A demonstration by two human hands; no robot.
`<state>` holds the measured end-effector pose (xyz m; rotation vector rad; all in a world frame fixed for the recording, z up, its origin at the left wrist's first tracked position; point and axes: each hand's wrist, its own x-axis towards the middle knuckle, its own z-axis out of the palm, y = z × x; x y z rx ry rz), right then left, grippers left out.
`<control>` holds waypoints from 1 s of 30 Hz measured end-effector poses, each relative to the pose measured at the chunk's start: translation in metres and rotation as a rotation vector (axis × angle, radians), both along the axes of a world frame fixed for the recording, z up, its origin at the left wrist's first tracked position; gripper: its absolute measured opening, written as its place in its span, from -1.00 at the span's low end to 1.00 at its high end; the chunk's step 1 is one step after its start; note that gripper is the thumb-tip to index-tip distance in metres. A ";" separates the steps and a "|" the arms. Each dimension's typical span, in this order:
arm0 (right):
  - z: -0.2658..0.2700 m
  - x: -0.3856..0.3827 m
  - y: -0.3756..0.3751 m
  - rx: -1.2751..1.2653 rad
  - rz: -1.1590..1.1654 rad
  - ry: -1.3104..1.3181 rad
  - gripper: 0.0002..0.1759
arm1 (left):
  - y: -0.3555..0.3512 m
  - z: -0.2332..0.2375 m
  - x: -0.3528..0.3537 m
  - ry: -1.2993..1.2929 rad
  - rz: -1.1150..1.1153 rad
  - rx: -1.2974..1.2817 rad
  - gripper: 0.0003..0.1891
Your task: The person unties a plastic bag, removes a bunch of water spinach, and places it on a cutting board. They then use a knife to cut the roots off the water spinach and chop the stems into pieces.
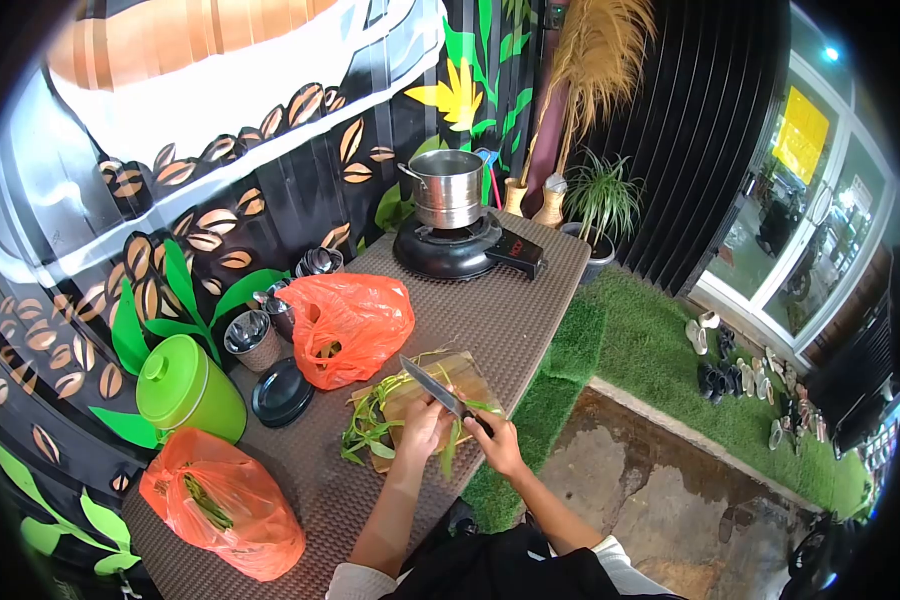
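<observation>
A knife [432, 383] with a dark handle is held in my right hand [498, 440], its blade pointing up and left over the wooden cutting board [458, 372]. My left hand [425, 425] is closed at the board's near side, beside the blade, on green stems whose exact hold is partly hidden. Long green stems and leaves [372, 415] lie across the board's left part and spill onto the table. More green leaves [450, 448] hang between my two hands. An orange plastic bag [355, 325] rests just beyond the board.
On the brown woven table [345, 490] stand a second orange bag [225, 510], a green lidded container [192, 390], black lids [282, 392], a metal cup [252, 342] and a black portable stove [448, 248] bearing a steel pot [447, 190]. Shoes [745, 378] sit on the grass at right.
</observation>
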<state>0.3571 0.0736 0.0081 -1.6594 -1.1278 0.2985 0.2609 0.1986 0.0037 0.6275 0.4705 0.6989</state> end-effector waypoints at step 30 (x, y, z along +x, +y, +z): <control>-0.028 -0.015 0.021 0.009 0.178 0.698 -0.56 | 0.003 -0.049 0.000 0.118 -0.005 0.058 -0.80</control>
